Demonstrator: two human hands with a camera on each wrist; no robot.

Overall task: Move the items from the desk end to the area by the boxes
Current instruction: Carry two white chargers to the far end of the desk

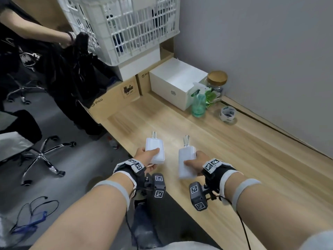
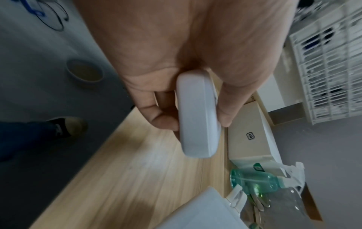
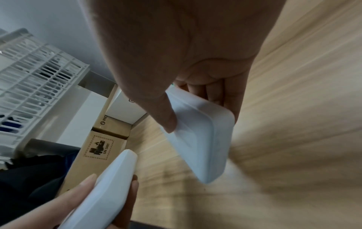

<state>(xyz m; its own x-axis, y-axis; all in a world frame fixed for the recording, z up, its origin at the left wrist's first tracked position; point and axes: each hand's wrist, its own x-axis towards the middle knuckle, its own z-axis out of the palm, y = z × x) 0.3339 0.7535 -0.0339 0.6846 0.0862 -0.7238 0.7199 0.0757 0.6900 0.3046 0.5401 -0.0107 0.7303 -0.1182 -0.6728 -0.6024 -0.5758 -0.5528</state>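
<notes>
Two flat white bottles were carried above the wooden desk point(image 1: 234, 145), well short of the boxes point(image 1: 176, 82) at the far end. Left hand point(image 1: 144, 157) pinched the left bottle point(image 1: 155, 150) across its flat faces, thumb on top; right hand point(image 1: 196, 163) clamped the right bottle point(image 1: 186, 163) by its edges. Both looked light, rigid, smooth plastic, probably slippery; mid-body grip seemed best, away from the thin necks.
</notes>
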